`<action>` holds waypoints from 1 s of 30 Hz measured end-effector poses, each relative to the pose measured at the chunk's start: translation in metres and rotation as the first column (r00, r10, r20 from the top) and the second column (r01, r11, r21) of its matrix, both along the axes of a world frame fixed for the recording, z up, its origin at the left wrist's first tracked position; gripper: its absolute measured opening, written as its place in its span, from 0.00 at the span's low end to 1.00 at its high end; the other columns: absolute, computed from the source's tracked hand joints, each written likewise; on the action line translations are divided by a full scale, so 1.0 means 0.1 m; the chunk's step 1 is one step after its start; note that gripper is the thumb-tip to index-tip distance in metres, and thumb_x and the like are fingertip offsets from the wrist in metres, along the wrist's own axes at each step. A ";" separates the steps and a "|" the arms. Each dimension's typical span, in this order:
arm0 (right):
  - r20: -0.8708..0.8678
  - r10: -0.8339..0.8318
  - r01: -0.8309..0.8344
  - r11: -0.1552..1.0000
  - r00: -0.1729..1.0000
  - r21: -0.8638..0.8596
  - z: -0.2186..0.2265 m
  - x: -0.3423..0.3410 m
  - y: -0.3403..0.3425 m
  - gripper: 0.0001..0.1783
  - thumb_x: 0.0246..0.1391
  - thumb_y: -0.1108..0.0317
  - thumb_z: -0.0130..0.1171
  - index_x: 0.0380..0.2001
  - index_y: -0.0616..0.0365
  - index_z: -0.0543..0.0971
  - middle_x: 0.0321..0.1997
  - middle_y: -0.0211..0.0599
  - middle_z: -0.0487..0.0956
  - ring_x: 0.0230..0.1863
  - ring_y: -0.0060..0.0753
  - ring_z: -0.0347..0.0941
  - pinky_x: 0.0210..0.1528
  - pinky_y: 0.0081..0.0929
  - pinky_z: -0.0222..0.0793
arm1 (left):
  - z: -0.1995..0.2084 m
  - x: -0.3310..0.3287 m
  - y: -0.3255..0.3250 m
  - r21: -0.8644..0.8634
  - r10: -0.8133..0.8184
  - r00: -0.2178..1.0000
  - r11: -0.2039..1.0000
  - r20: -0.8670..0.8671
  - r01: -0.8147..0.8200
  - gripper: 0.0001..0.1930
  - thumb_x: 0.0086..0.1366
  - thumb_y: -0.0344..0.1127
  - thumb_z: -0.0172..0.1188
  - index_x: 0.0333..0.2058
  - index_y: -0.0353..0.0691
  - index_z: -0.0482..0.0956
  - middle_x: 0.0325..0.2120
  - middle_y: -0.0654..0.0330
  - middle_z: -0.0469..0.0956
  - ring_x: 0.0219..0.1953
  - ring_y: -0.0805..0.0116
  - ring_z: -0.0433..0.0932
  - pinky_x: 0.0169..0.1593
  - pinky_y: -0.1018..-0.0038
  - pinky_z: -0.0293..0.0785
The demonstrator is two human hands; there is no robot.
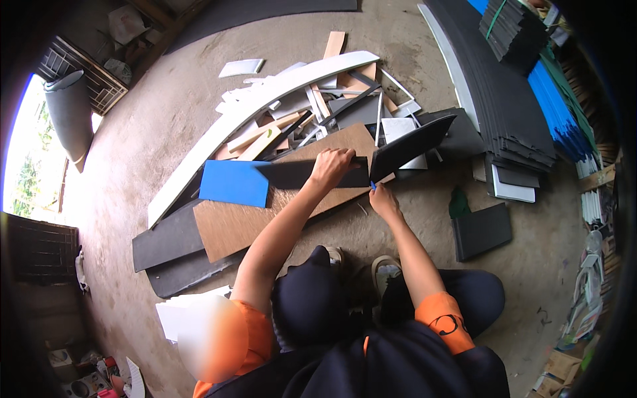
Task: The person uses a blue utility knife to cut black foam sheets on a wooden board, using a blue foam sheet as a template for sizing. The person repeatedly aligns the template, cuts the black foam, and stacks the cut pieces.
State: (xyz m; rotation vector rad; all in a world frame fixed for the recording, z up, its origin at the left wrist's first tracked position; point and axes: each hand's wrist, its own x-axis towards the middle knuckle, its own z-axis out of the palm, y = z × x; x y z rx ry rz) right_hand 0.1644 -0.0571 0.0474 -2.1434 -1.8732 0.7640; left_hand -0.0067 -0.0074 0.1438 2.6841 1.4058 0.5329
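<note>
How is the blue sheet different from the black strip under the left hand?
The blue sheet is bright blue, while the black strip is very dark. The blue sheet looks shorter and wider; the black strip looks longer and narrower. The left hand is on the black strip, but no hand is on the blue sheet. Both are flat and lie at least partly over the brown board.
</note>
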 end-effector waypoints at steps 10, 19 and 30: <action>0.136 0.122 -0.157 0.944 0.983 0.288 0.80 -0.23 -0.06 0.14 0.51 0.59 0.48 0.29 0.59 0.74 0.24 0.51 0.76 0.31 0.53 0.74 0.32 0.44 0.70 | 0.52 -0.38 -0.30 0.098 -0.069 0.996 0.992 -0.048 0.073 0.13 0.59 0.43 0.52 0.34 0.39 0.65 0.22 0.55 0.73 0.23 0.56 0.77 0.22 0.66 0.72; 0.083 0.161 -0.176 0.959 0.983 0.221 1.00 -0.33 -0.14 0.16 0.51 0.60 0.47 0.33 0.63 0.73 0.28 0.52 0.77 0.33 0.52 0.75 0.36 0.43 0.70 | 0.43 -0.56 -0.25 0.092 0.022 0.996 0.996 -0.089 -0.013 0.11 0.59 0.41 0.51 0.36 0.42 0.67 0.21 0.54 0.74 0.25 0.56 0.77 0.22 0.64 0.71; -0.174 0.196 -0.180 0.978 0.965 0.102 0.08 -0.43 0.11 0.14 0.53 0.63 0.44 0.34 0.62 0.71 0.28 0.60 0.74 0.31 0.57 0.72 0.30 0.47 0.69 | -0.13 -0.35 -0.05 -0.168 0.063 0.998 0.984 0.011 -0.061 0.13 0.55 0.39 0.54 0.35 0.39 0.66 0.25 0.51 0.74 0.27 0.48 0.75 0.27 0.59 0.71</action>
